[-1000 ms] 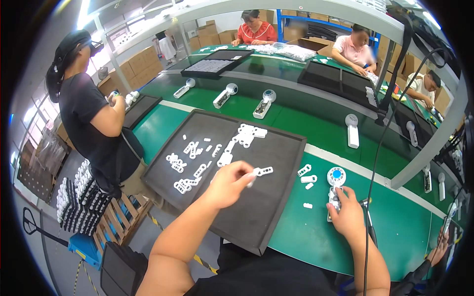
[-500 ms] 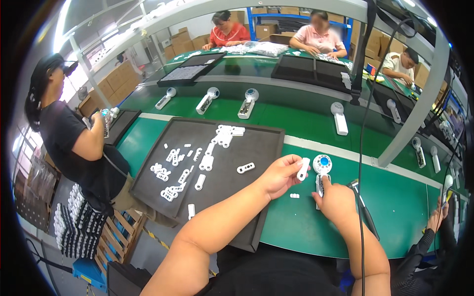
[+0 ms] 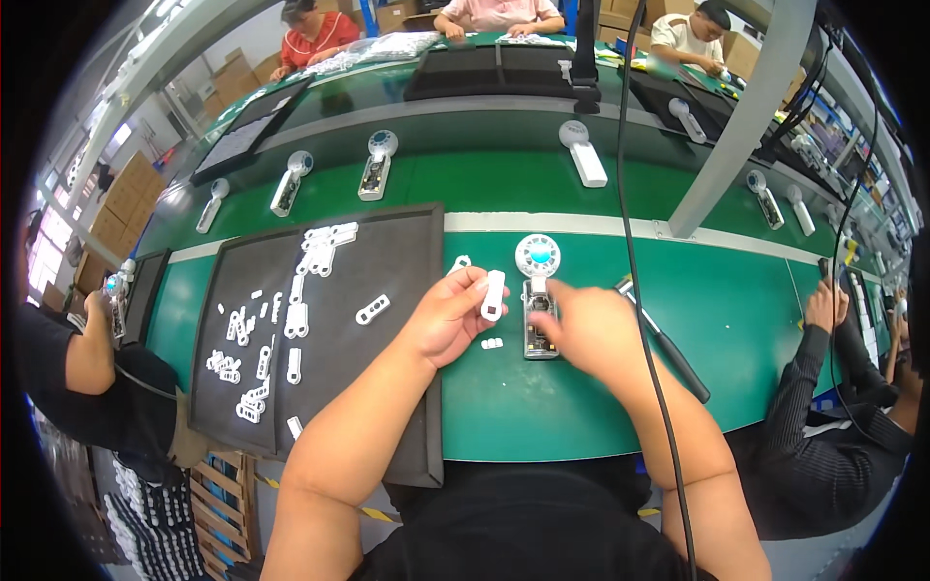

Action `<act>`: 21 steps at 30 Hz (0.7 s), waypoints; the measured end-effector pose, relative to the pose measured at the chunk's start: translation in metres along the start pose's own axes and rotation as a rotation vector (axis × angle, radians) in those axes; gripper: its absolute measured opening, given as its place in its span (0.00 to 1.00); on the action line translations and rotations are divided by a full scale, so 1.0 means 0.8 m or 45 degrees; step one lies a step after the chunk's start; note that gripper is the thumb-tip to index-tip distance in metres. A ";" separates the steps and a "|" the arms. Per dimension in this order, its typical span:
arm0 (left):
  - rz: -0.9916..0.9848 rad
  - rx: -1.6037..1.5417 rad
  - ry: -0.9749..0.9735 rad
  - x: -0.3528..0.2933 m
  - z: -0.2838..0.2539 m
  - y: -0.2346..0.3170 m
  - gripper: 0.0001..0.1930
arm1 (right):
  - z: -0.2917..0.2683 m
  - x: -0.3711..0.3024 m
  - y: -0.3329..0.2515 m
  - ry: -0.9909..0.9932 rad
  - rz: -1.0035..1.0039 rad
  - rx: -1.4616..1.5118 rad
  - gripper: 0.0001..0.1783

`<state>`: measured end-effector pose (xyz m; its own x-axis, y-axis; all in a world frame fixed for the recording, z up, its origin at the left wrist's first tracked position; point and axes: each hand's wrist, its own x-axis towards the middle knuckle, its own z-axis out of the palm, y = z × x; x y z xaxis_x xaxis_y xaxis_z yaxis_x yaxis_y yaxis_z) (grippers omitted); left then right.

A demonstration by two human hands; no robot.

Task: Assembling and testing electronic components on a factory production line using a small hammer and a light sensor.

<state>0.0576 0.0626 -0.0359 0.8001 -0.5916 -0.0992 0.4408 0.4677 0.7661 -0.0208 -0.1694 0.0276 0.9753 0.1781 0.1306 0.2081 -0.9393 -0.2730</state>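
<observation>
My left hand [image 3: 448, 318] is closed on a white plastic cover [image 3: 493, 296], long and rounded, with a small dark square opening near its lower end. Beside it on the green bench lies a handheld fan-like device [image 3: 538, 256] with a round slotted head and a blue centre. Its handle [image 3: 540, 334] is open, with electronics showing. My right hand [image 3: 599, 327] is over the right side of that handle, thumb across it; motion blurs the fingers, so contact is unclear. A small white button strip [image 3: 492, 344] lies below the left hand. Another white piece [image 3: 461, 262] shows partly behind that hand.
A dark foam tray [image 3: 358, 387] on the left carries several white covers and small parts. Right of my right hand lies a black-handled tool [image 3: 678, 363]. A black cable [image 3: 635, 242] hangs in front. More devices [image 3: 378, 167] lie on the far green strip; co-workers sit around.
The view has shifted, so the bench appears farther left and higher. The cover in my left hand now shows its dark square opening. My right index finger has moved off the handle's middle.
</observation>
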 end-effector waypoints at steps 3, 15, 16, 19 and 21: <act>-0.087 0.128 -0.097 -0.003 0.004 0.001 0.08 | -0.014 -0.001 0.012 0.243 -0.080 0.188 0.24; 0.012 0.283 -0.183 -0.018 0.039 0.010 0.12 | 0.024 0.005 0.009 0.047 0.179 1.432 0.10; 0.066 0.315 -0.146 -0.018 0.040 0.007 0.12 | 0.027 0.003 0.002 -0.032 0.236 1.542 0.10; 0.076 0.258 -0.126 -0.013 0.033 -0.003 0.11 | 0.029 -0.002 -0.010 -0.200 0.353 1.765 0.10; 0.080 0.230 -0.112 -0.013 0.029 -0.007 0.11 | 0.021 -0.003 -0.011 -0.234 0.261 1.422 0.11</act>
<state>0.0370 0.0511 -0.0245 0.7816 -0.6238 0.0018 0.3050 0.3846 0.8713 -0.0238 -0.1567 0.0134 0.9753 0.1785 -0.1300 -0.0959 -0.1876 -0.9775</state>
